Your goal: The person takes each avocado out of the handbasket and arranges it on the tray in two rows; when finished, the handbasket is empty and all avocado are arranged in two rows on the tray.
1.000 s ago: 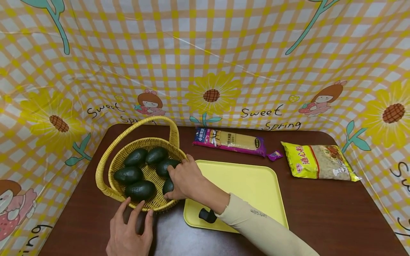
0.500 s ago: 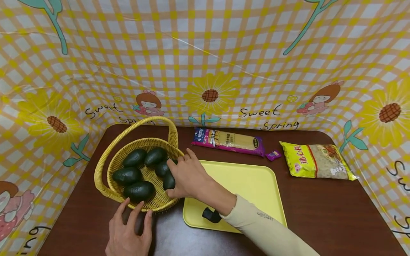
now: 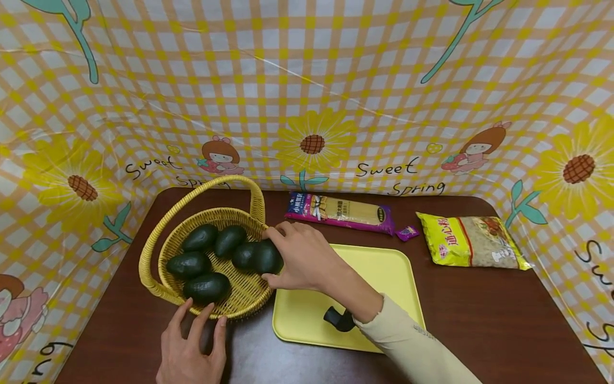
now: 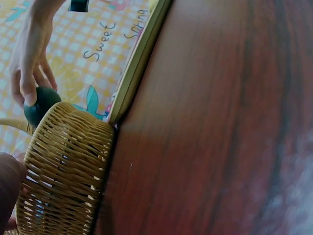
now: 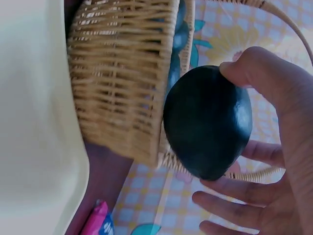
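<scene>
A yellow wicker basket [image 3: 165, 234] with a tall handle holds several dark green avocados [image 3: 207, 288]. The right hand [image 3: 304, 256] grips one avocado [image 3: 267, 257] at the basket's right rim; in the right wrist view that avocado [image 5: 208, 122] is pinched between thumb and fingers, beside the wicker wall [image 5: 122, 78]. In the left wrist view the right hand [image 4: 32, 61] holds the avocado [image 4: 43, 105] just above the rim. The left hand [image 3: 192, 346] has its fingertips at the basket's near rim, fingers spread and slightly bent.
Right of the basket lies a yellow tray [image 3: 307, 320], partly under the right forearm, where a black band-like object [image 3: 339, 319] shows. Behind are a purple noodle pack [image 3: 340, 213] and a small purple packet [image 3: 407, 233]. A yellow pasta bag [image 3: 472, 241] lies at the right.
The right hand has lifted an avocado from inside the basket and moved right with it to the rim. Another avocado beside it shifted slightly. The left hand has stayed at the near rim.
</scene>
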`<state>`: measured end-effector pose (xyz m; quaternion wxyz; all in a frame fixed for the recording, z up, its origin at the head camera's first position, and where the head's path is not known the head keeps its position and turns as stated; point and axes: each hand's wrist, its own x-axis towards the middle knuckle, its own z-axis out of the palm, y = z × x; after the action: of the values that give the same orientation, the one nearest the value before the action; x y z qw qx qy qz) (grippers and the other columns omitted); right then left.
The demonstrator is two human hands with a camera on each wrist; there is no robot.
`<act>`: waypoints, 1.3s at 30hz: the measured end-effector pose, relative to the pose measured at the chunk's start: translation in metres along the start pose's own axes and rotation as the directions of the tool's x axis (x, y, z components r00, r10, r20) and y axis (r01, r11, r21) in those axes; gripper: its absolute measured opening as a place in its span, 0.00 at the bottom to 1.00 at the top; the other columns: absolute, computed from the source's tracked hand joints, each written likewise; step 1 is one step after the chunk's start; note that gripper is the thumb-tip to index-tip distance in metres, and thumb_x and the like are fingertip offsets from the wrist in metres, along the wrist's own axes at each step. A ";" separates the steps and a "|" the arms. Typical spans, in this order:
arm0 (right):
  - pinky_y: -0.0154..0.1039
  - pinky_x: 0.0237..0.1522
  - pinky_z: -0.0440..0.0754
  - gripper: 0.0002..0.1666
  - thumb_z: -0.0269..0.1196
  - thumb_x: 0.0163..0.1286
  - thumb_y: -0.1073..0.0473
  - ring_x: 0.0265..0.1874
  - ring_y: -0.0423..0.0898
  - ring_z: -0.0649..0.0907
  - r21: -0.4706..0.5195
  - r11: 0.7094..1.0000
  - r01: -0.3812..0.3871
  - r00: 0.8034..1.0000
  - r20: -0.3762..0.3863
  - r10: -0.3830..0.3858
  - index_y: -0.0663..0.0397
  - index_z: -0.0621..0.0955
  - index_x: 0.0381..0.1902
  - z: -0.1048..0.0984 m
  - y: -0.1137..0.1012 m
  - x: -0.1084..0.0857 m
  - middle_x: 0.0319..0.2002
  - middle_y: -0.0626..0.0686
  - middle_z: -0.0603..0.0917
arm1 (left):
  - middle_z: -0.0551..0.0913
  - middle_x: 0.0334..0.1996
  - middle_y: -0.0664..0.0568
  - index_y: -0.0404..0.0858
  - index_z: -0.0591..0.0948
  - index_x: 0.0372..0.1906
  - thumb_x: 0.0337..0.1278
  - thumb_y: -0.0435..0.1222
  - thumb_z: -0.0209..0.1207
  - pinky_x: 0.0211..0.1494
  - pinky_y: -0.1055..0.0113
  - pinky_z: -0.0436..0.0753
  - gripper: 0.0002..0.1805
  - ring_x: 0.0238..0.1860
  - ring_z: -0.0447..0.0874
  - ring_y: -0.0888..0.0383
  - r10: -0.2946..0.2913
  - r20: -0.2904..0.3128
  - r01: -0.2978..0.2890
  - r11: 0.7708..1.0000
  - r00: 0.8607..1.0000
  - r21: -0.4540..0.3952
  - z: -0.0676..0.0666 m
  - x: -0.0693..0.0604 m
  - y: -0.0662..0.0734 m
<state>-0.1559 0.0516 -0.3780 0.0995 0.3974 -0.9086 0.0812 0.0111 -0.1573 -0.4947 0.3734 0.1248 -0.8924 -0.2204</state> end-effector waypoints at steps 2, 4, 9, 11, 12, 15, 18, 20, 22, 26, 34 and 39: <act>0.51 0.45 0.90 0.44 0.74 0.58 0.26 0.48 0.56 0.89 0.015 1.000 -0.006 1.000 -0.006 0.006 0.45 0.82 0.64 -0.001 0.005 -0.004 0.55 0.54 0.86 | 0.83 0.61 0.36 0.41 0.92 0.48 0.54 0.42 0.79 0.31 0.28 0.80 0.18 0.47 0.83 0.30 -0.001 -0.002 0.001 1.000 1.000 -0.004 0.000 0.000 0.000; 0.52 0.43 0.89 0.43 0.74 0.59 0.27 0.47 0.56 0.89 0.031 0.999 -0.011 1.000 -0.009 0.011 0.44 0.81 0.65 -0.001 0.010 -0.007 0.56 0.54 0.86 | 0.83 0.60 0.36 0.41 0.92 0.48 0.53 0.42 0.79 0.31 0.28 0.80 0.17 0.46 0.83 0.30 0.002 -0.011 -0.002 1.000 1.000 -0.011 0.000 0.000 -0.001; 0.52 0.40 0.88 0.43 0.77 0.57 0.29 0.45 0.56 0.89 0.066 0.998 -0.023 0.999 -0.037 0.026 0.43 0.81 0.65 0.000 0.023 -0.015 0.55 0.53 0.86 | 0.83 0.61 0.36 0.42 0.92 0.48 0.54 0.42 0.78 0.32 0.29 0.80 0.17 0.45 0.83 0.31 0.010 -0.026 -0.011 1.000 1.000 -0.024 0.000 -0.001 -0.003; 0.51 0.39 0.88 0.43 0.77 0.56 0.30 0.44 0.56 0.88 0.072 0.997 -0.030 0.998 -0.050 0.034 0.42 0.81 0.64 0.001 0.028 -0.018 0.54 0.52 0.86 | 0.83 0.61 0.36 0.42 0.92 0.48 0.55 0.42 0.78 0.32 0.29 0.80 0.17 0.45 0.83 0.31 0.010 -0.027 -0.010 1.000 1.000 -0.026 0.000 -0.001 -0.004; 0.51 0.38 0.87 0.43 0.77 0.55 0.30 0.43 0.56 0.88 0.076 0.997 -0.035 0.998 -0.055 0.039 0.42 0.81 0.64 0.002 0.031 -0.019 0.54 0.52 0.86 | 0.83 0.61 0.37 0.42 0.92 0.49 0.55 0.43 0.78 0.32 0.29 0.80 0.17 0.45 0.83 0.31 0.007 -0.027 -0.008 1.000 1.000 -0.025 0.000 -0.001 -0.004; 0.52 0.38 0.87 0.43 0.78 0.55 0.31 0.43 0.56 0.88 0.086 0.995 -0.048 0.997 -0.057 0.053 0.42 0.81 0.63 0.005 0.037 -0.024 0.54 0.51 0.85 | 0.83 0.61 0.37 0.42 0.92 0.48 0.55 0.42 0.78 0.32 0.29 0.80 0.17 0.45 0.83 0.32 0.004 -0.031 -0.005 1.000 1.000 -0.027 0.000 -0.001 -0.004; 0.55 0.41 0.87 0.43 0.79 0.54 0.32 0.46 0.58 0.88 0.092 0.994 -0.060 0.997 -0.044 0.064 0.42 0.81 0.63 0.010 0.043 -0.029 0.55 0.52 0.86 | 0.83 0.61 0.37 0.42 0.92 0.49 0.55 0.42 0.79 0.32 0.29 0.80 0.17 0.45 0.83 0.32 -0.001 -0.030 0.000 1.000 1.000 -0.028 0.000 -0.001 -0.004; 0.56 0.43 0.88 0.43 0.79 0.54 0.32 0.48 0.59 0.88 0.091 0.994 -0.062 0.997 -0.034 0.066 0.42 0.81 0.64 0.014 0.047 -0.031 0.55 0.53 0.86 | 0.83 0.61 0.37 0.42 0.92 0.49 0.54 0.42 0.79 0.32 0.29 0.80 0.17 0.45 0.83 0.33 -0.005 -0.030 0.004 1.000 1.000 -0.028 0.000 -0.002 -0.004; 0.56 0.44 0.88 0.43 0.79 0.54 0.32 0.49 0.59 0.88 0.086 0.994 -0.061 0.998 -0.027 0.063 0.42 0.81 0.64 0.017 0.050 -0.033 0.56 0.53 0.86 | 0.83 0.62 0.38 0.42 0.92 0.49 0.54 0.42 0.79 0.31 0.30 0.81 0.17 0.46 0.83 0.33 -0.011 -0.026 0.010 1.000 1.000 -0.021 0.000 -0.002 -0.003; 0.57 0.46 0.88 0.43 0.79 0.54 0.32 0.50 0.59 0.88 0.082 0.995 -0.054 0.998 -0.022 0.056 0.43 0.81 0.64 0.024 0.054 -0.035 0.56 0.54 0.86 | 0.83 0.61 0.38 0.42 0.92 0.49 0.53 0.42 0.79 0.31 0.30 0.81 0.17 0.45 0.83 0.33 -0.014 -0.028 0.013 1.000 1.000 -0.020 0.001 -0.002 -0.003; 0.58 0.51 0.88 0.43 0.78 0.56 0.31 0.55 0.60 0.88 0.105 0.994 -0.041 0.999 0.006 0.041 0.44 0.82 0.64 0.035 0.059 -0.037 0.58 0.54 0.86 | 0.83 0.62 0.38 0.42 0.92 0.49 0.53 0.41 0.80 0.32 0.30 0.81 0.18 0.46 0.84 0.33 -0.023 -0.018 0.023 1.000 1.000 -0.021 0.001 -0.002 -0.001; 0.59 0.53 0.87 0.43 0.78 0.57 0.31 0.55 0.60 0.88 0.109 0.993 -0.035 0.999 0.029 0.032 0.45 0.82 0.64 0.043 0.061 -0.039 0.58 0.55 0.87 | 0.82 0.62 0.39 0.43 0.92 0.49 0.54 0.41 0.80 0.31 0.31 0.81 0.18 0.46 0.84 0.34 -0.026 -0.009 0.025 1.000 1.000 -0.014 0.001 -0.002 0.001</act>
<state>-0.1802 0.1106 -0.4337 0.0637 0.3883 -0.9105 0.1270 0.0111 -0.1555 -0.4961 0.3754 0.1346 -0.8875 -0.2307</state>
